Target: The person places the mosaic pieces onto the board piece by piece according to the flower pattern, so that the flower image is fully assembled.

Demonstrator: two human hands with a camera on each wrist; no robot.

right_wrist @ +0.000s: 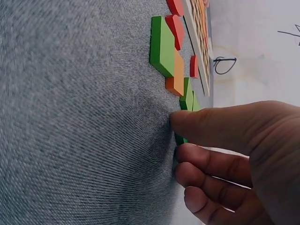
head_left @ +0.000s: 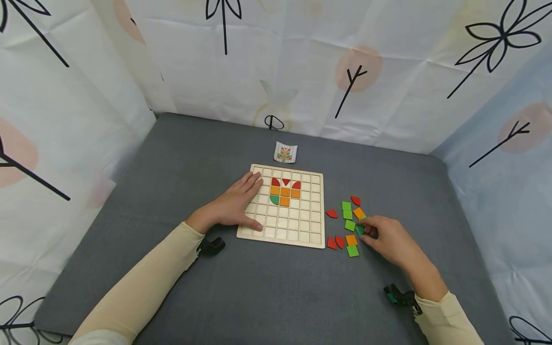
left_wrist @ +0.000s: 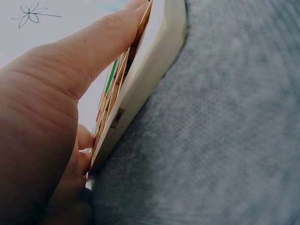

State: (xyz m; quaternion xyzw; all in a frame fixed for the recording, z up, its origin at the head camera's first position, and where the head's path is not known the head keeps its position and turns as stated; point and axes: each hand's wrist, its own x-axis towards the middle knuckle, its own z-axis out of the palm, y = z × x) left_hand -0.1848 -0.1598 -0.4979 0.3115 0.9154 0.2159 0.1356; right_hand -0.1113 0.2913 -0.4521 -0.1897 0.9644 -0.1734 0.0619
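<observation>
Right hand: the right hand (head_left: 388, 237) is to the right of the board, with thumb and forefinger brought together on a dark green piece (head_left: 360, 230), which they pinch at its edge.
Dark green piece: it lies at the fingertips, on the grey table (head_left: 276, 292), just beside a light green square (head_left: 350, 225).
Left hand: the left hand (head_left: 235, 203) rests on the left side of the wooden board (head_left: 302, 235), fingers and thumb spread apart, holding no piece.
Loose pieces: near the right fingertips there are also an orange square (head_left: 351, 240) and a red piece (head_left: 339, 242), among others of such colours.
On the board: red, orange and green pieces lie in the upper middle cells; the green quarter (head_left: 274, 200) is at the lower left of this group.
Hidden parts: the fingertips cover much of the dark green piece, so its full shape I cannot tell. The left hand covers part of the board's left edge.
Cut off: in the left wrist view, the thumb's tip reaches the top border.
Hard to read: the small card (head_left: 285, 152) behind the board bears a coloured figure, too small for details.
</observation>
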